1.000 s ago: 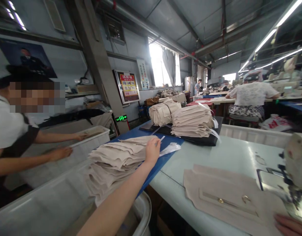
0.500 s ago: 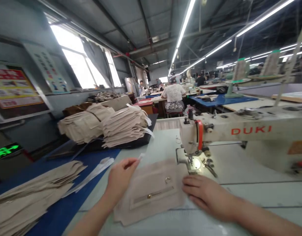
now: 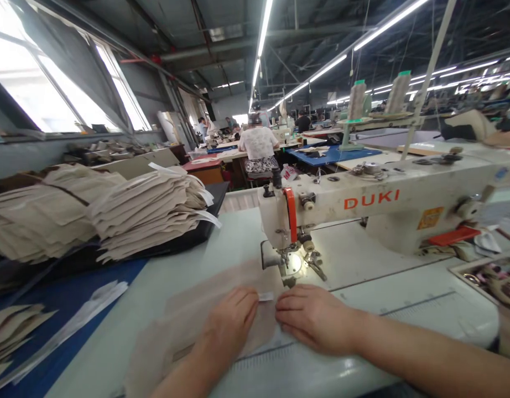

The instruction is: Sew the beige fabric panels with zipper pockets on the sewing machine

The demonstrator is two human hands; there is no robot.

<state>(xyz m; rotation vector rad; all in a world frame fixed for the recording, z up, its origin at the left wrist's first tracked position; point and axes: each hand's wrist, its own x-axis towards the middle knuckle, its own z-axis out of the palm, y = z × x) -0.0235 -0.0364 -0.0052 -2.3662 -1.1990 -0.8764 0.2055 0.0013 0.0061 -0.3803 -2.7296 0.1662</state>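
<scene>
A beige fabric piece [image 3: 188, 312] lies flat on the pale sewing table [image 3: 404, 287], just in front of the needle of a white DUKI sewing machine [image 3: 363, 207]. My left hand [image 3: 230, 326] rests on the fabric with curled fingers and pinches a small white label [image 3: 265, 297] at its tip. My right hand [image 3: 311, 318] lies flat, fingers together, pressing the fabric's right edge and touching the same label from the other side. Both hands sit a little below the presser foot [image 3: 289, 281].
Tall stacks of beige fabric pieces [image 3: 142, 207] stand at the left on a black board, with more pieces [image 3: 10, 331] and a white strip [image 3: 84, 309] on the blue surface. A tray of small parts [image 3: 487, 276] is at right. A seated person [image 3: 258, 146] works far behind.
My view swung right from the left-hand stacks to the machine. My left hand brought the white label onto the fabric, and both hands slid the piece up to the needle.
</scene>
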